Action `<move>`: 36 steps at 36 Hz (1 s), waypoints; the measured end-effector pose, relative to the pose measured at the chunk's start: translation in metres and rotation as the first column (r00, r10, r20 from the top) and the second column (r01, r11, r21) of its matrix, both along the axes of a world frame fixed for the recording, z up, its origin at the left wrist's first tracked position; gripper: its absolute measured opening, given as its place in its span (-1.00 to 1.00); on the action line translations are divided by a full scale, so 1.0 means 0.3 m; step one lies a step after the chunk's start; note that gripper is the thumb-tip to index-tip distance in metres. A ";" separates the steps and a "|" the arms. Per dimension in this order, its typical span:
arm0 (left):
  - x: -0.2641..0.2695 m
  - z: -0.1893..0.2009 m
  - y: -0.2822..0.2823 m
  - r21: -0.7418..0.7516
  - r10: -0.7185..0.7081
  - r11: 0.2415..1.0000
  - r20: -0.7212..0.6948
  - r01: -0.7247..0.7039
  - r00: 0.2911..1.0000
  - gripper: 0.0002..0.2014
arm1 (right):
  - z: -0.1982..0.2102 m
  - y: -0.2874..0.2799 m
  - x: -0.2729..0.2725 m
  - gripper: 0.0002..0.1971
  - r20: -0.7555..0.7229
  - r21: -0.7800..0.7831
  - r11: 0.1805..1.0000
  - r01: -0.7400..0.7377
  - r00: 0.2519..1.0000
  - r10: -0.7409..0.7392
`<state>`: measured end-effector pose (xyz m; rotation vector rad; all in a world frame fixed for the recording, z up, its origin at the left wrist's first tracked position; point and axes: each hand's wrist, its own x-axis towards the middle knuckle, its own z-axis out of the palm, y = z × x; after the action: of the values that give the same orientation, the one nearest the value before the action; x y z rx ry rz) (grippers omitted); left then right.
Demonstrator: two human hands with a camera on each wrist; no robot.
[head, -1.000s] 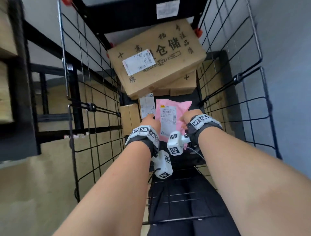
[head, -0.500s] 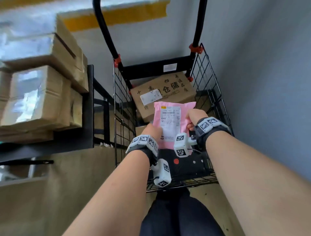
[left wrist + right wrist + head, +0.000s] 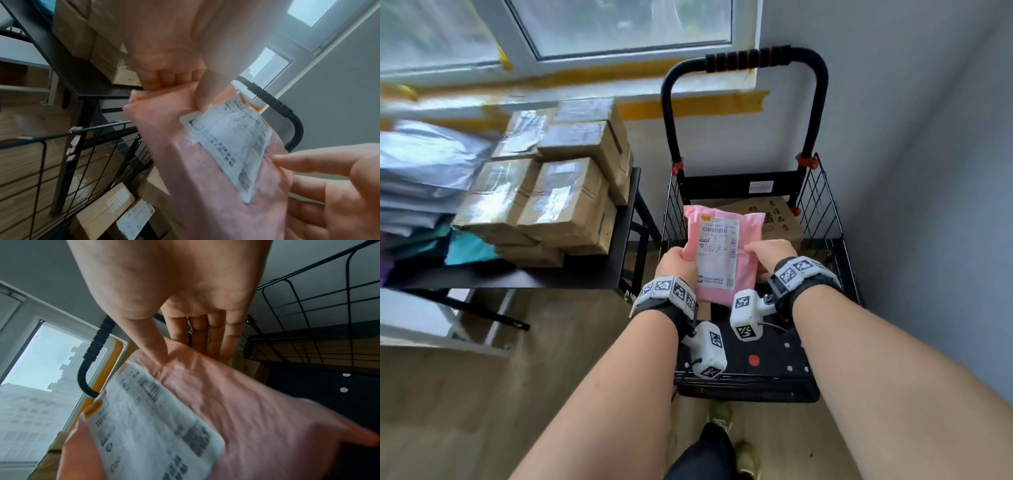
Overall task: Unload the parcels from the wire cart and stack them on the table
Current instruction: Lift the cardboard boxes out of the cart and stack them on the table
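Both hands hold a pink soft parcel (image 3: 719,253) with a white shipping label above the black wire cart (image 3: 822,212). My left hand (image 3: 677,261) grips its left edge, thumb on top and fingers curled underneath (image 3: 174,78). My right hand (image 3: 770,253) pinches the right edge between the thumb on top and the fingers below (image 3: 197,340). The same pink parcel (image 3: 205,170) fills the left wrist view and the pink parcel (image 3: 236,402) fills the right wrist view. A large cardboard box (image 3: 777,219) with black print lies in the cart behind the parcel.
A black table (image 3: 571,274) stands left of the cart, stacked with taped cardboard boxes (image 3: 561,202) and grey soft mailers (image 3: 421,164). More labelled boxes (image 3: 115,209) lie low in the cart. A grey wall runs along the right, a window behind the cart handle (image 3: 746,60).
The pink parcel has been lifted from deep inside the cart to above its rim. The head view rose from the cart's interior to show the table, handle and window.
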<state>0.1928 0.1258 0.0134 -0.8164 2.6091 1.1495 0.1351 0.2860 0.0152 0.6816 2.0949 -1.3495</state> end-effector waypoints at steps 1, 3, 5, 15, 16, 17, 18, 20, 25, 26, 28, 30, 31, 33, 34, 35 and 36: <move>0.010 0.011 -0.014 -0.015 0.021 1.000 -0.024 -0.021 0.999 -0.88 | 0.007 -0.018 0.009 -0.79 -0.012 -0.031 0.999 -0.024 1.000 0.024; 0.032 0.037 -0.049 -0.034 0.067 0.997 -0.067 -0.069 0.996 -0.88 | 0.025 -0.061 0.031 -0.74 -0.045 -0.063 0.994 -0.089 0.995 0.086; 0.056 0.066 -0.096 -0.026 0.121 0.992 -0.104 -0.125 0.987 -0.86 | 0.057 -0.116 0.056 -0.72 -0.071 -0.085 0.983 -0.160 0.985 0.155; 0.197 0.220 -0.431 0.026 0.308 0.950 -0.241 -0.311 0.920 -0.86 | 0.233 -0.470 0.136 -0.92 -0.253 -0.119 0.907 -0.405 0.895 0.366; 0.214 0.235 -0.470 0.018 0.317 0.946 -0.253 -0.323 0.914 -0.88 | 0.247 -0.514 0.144 -0.90 -0.267 -0.130 0.901 -0.414 0.890 0.370; 0.232 0.249 -0.514 0.009 0.326 0.942 -0.263 -0.336 0.908 -0.88 | 0.261 -0.563 0.154 -0.88 -0.276 -0.140 0.898 -0.417 0.887 0.369; 0.248 0.259 -0.556 0.002 0.333 0.938 -0.273 -0.346 0.902 -0.86 | 0.271 -0.608 0.163 -0.86 -0.287 -0.148 0.896 -0.418 0.885 0.365; 0.284 0.277 -0.653 0.000 0.349 0.931 -0.287 -0.364 0.892 -0.84 | 0.290 -0.710 0.190 -0.84 -0.297 -0.164 0.890 -0.426 0.881 0.367; 0.382 0.312 -0.922 -0.032 0.361 0.921 -0.301 -0.388 0.882 -0.87 | 0.327 -0.988 0.282 -0.86 -0.305 -0.207 0.886 -0.414 0.888 0.344; 0.402 0.317 -0.976 -0.037 0.362 0.920 -0.303 -0.390 0.882 -0.85 | 0.331 -1.045 0.302 -0.86 -0.303 -0.219 0.881 -0.419 0.888 0.347; 0.439 0.329 -1.081 -0.039 0.363 0.919 -0.306 -0.392 0.880 -0.80 | 0.335 -1.159 0.339 -0.80 -0.301 -0.238 0.877 -0.418 0.890 0.343; 0.474 0.336 -1.179 -0.047 0.343 0.927 -0.301 -0.373 0.890 -0.76 | 0.335 -1.266 0.376 -0.78 -0.312 -0.239 0.877 -0.417 0.888 0.337; 0.488 0.338 -1.223 -0.049 0.330 0.932 -0.300 -0.360 0.895 -0.75 | 0.335 -1.313 0.390 -0.79 -0.318 -0.235 0.880 -0.412 0.888 0.331; 0.506 0.341 -1.314 -0.067 0.307 0.937 -0.305 -0.342 0.901 -0.72 | 0.333 -1.403 0.410 -0.85 -0.323 -0.223 0.887 -0.405 0.889 0.325; 0.511 0.340 -1.358 -0.083 0.299 0.937 -0.312 -0.339 0.902 -0.72 | 0.335 -1.443 0.418 -0.87 -0.326 -0.215 0.887 -0.410 0.886 0.330; 0.515 0.341 -1.397 -0.095 0.294 0.936 -0.316 -0.338 0.902 -0.72 | 0.336 -1.481 0.424 -0.88 -0.332 -0.207 0.885 -0.416 0.881 0.337; 0.516 0.340 -1.434 -0.105 0.288 0.936 -0.315 -0.335 0.904 -0.72 | 0.335 -1.516 0.427 -0.88 -0.339 -0.192 0.886 -0.422 0.876 0.343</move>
<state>0.3477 -0.3042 0.1155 -1.2214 2.9197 1.2400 0.2632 -0.1687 0.1157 -0.0623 2.0739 -1.5197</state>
